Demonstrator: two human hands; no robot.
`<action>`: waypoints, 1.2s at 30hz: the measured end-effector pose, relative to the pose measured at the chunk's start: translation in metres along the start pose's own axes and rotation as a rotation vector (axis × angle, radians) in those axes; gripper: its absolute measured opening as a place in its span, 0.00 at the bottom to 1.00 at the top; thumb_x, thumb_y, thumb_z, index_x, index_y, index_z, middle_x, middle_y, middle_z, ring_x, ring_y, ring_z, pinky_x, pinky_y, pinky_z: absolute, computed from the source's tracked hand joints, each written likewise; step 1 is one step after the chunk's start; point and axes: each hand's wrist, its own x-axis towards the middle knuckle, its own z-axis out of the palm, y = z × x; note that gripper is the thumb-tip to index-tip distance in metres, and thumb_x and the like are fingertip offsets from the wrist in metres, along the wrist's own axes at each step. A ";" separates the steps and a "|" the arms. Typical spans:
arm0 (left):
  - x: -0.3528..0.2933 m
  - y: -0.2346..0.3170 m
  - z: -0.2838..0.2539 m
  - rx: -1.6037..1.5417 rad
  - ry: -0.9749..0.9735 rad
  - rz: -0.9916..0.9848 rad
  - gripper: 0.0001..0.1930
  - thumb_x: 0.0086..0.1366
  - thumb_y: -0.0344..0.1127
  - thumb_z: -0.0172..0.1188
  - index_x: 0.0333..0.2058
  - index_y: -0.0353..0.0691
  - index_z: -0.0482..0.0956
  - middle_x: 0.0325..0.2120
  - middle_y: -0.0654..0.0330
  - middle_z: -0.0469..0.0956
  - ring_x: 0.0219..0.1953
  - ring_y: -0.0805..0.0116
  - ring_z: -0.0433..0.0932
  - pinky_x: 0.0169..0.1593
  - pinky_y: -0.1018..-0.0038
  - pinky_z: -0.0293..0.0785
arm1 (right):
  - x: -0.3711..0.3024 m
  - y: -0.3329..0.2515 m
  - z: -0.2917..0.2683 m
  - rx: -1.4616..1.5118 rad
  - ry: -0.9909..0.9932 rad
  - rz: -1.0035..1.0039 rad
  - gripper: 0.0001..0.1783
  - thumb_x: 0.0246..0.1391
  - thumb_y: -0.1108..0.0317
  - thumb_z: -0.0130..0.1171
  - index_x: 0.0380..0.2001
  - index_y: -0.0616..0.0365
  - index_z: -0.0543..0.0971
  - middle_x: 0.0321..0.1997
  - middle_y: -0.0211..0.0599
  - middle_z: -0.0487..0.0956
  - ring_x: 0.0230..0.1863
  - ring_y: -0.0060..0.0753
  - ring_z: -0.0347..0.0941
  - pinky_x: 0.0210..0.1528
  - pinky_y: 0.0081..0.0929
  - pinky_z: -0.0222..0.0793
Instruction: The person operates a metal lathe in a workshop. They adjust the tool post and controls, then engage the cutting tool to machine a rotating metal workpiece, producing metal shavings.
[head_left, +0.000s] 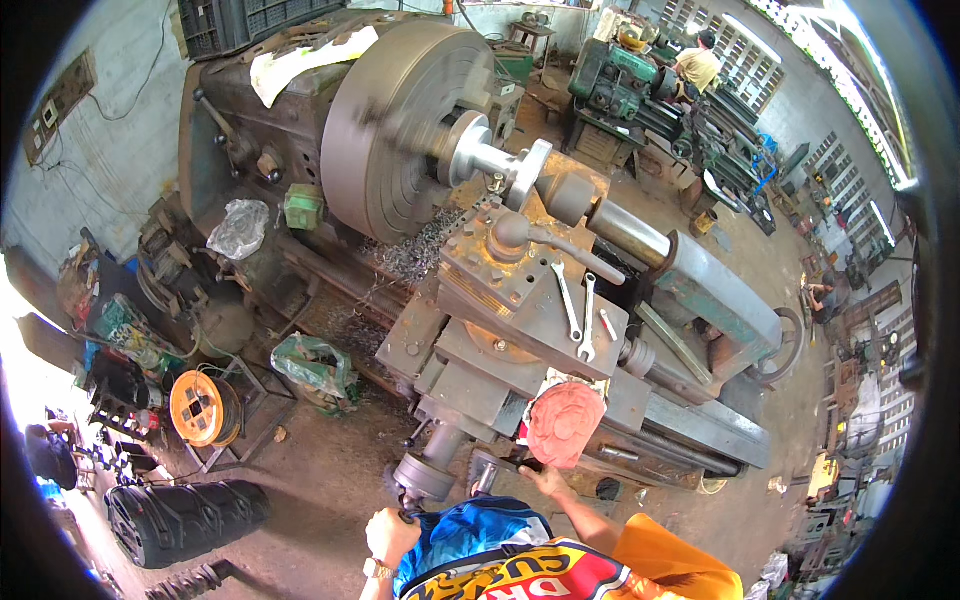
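My left hand (391, 536), a watch on its wrist, is closed round the crank handle of a metal handwheel (425, 478) on the front of a big lathe. Just right of it, my right hand (546, 482) has its fingers at a dark handle beside a second, smaller wheel (489, 474); its grip is partly hidden. Beyond my hands stands the tool post (511, 232) with its lever. Two wrenches (568, 305) lie on the slide. A shiny metal workpiece (487, 160) sits between the blurred, turning chuck (390, 130) and the tailstock (715, 300).
A reddish cloth bundle (566, 424) lies on the carriage near my right hand. Metal chips (415, 250) heap under the chuck. On the left floor are an orange cable reel (199, 408) and a black case (185, 520). Another person (697, 66) is at a green lathe far off.
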 end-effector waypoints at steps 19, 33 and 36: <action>0.002 -0.005 0.007 0.069 -0.002 -0.017 0.17 0.47 0.46 0.67 0.25 0.35 0.85 0.25 0.42 0.82 0.32 0.44 0.84 0.41 0.58 0.81 | -0.012 -0.129 -0.023 -0.082 -0.205 0.289 0.66 0.36 0.17 0.60 0.67 0.60 0.67 0.70 0.52 0.67 0.72 0.47 0.60 0.72 0.38 0.54; 0.003 -0.003 0.004 0.043 0.025 -0.018 0.13 0.47 0.40 0.63 0.22 0.35 0.84 0.22 0.42 0.81 0.30 0.43 0.83 0.39 0.56 0.81 | 0.026 -0.101 0.006 0.080 -0.286 0.222 0.56 0.45 0.26 0.64 0.67 0.56 0.68 0.70 0.44 0.67 0.72 0.40 0.59 0.72 0.36 0.53; 0.006 -0.005 0.001 0.008 -0.017 -0.060 0.14 0.48 0.43 0.64 0.26 0.37 0.87 0.24 0.42 0.82 0.31 0.44 0.84 0.40 0.58 0.81 | 0.055 -0.072 0.028 0.015 -0.334 0.154 0.56 0.46 0.27 0.64 0.68 0.54 0.65 0.72 0.41 0.65 0.72 0.38 0.58 0.73 0.36 0.52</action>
